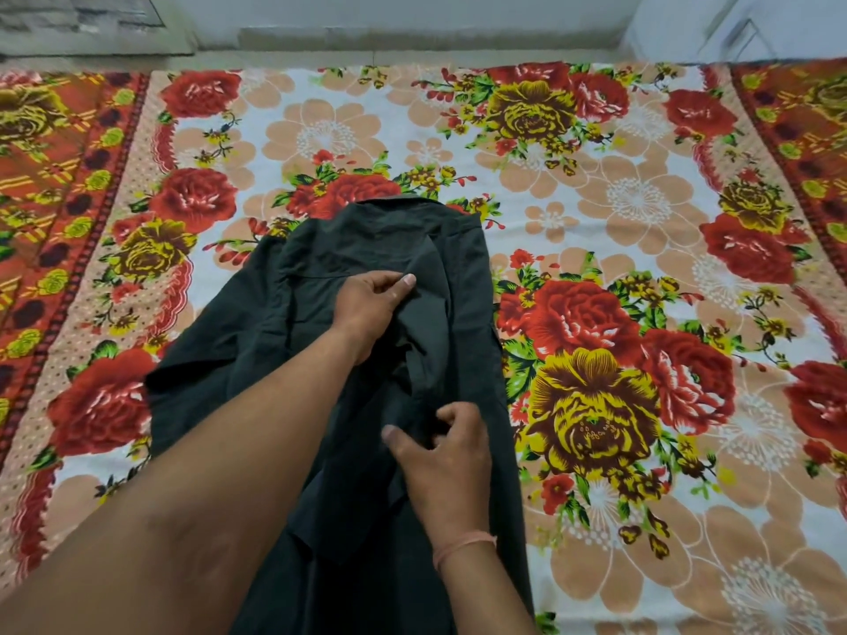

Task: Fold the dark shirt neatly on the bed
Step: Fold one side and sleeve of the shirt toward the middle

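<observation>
The dark shirt (366, 249) lies lengthwise on the flowered bed sheet (596, 185), collar at the far end, its right side folded in over the body. A sleeve spreads out to the left. My left hand (366, 304) rests on the upper middle of the shirt, thumb and fingers pinching a fold of cloth. My right hand (447, 456) is lower down on the shirt, fingers curled and pinching the same raised fold. A thin thread band circles my right wrist. The shirt's near hem runs out of view under my arms.
The bed sheet is white with large red, yellow and peach flowers, with orange patterned borders (55, 176) at both sides. A pale wall (412, 34) runs along the bed's far edge. Open sheet lies to the shirt's right and left.
</observation>
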